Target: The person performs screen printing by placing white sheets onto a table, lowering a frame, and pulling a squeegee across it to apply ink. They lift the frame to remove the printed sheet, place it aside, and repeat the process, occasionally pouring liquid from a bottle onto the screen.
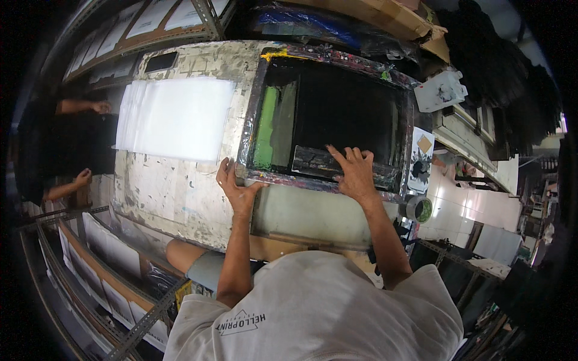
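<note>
A screen printing frame [245, 141], its wood smeared with paint, lies on the table in front of me. Black ink covers most of its mesh, with a green strip along the left side. My right hand [356, 174] grips a dark, ink-stained squeegee [313, 161] lying across the near part of the mesh, fingers spread over its top and thumb on the near side. At the frame's near left corner, my left hand [238, 188] straddles the wood, thumb along the front edge and fingers up the left side. White sheets [177, 120] lie left of the frame.
A person in dark clothes [66, 141] stands at the table's left end, both hands near the sheets. Metal racks [129, 337] with boards stand at the near left. A white plastic container [441, 91] and a round tin [416, 208] are by the frame's right side.
</note>
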`<move>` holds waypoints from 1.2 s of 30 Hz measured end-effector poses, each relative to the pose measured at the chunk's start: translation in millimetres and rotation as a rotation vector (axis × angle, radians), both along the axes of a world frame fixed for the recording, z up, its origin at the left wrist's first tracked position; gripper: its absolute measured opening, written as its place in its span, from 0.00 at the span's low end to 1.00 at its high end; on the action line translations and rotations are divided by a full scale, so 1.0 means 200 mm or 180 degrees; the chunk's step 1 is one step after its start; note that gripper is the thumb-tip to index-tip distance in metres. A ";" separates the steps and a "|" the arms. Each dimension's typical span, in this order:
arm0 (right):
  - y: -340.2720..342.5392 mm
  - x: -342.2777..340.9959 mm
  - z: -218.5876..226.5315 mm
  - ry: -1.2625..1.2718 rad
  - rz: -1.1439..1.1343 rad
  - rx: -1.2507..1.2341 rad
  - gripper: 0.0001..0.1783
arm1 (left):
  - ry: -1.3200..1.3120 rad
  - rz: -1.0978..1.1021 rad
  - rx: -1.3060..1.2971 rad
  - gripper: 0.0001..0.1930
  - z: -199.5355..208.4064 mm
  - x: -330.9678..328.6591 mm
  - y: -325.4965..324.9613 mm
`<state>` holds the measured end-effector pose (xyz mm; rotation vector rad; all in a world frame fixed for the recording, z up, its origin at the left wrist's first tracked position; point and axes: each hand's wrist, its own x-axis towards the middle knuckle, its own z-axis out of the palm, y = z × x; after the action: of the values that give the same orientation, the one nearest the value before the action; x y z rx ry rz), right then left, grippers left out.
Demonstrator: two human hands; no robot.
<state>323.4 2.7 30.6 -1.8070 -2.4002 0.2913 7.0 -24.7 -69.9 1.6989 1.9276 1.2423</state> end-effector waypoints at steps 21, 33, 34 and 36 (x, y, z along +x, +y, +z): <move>1.38 0.30 -0.18 -0.0110 -0.0203 0.0786 0.45 | -0.0817 -0.0046 0.0064 0.56 0.02 0.01 -0.03; 0.44 0.16 0.36 0.0431 0.0062 0.0064 0.48 | -0.2006 0.0162 0.0026 0.47 0.12 0.06 -0.03; 0.27 0.16 0.45 0.0356 0.0074 -0.0280 0.50 | -0.1906 0.0172 0.0149 0.46 0.17 0.06 -0.01; -0.01 0.19 0.58 0.0330 0.0158 -0.0475 0.49 | -0.1702 0.0227 0.0399 0.44 0.30 0.09 0.04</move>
<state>360.6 0.1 147.3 -1.7445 -2.4121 0.5692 24.7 -17.2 -10.6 1.1858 1.6208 1.6671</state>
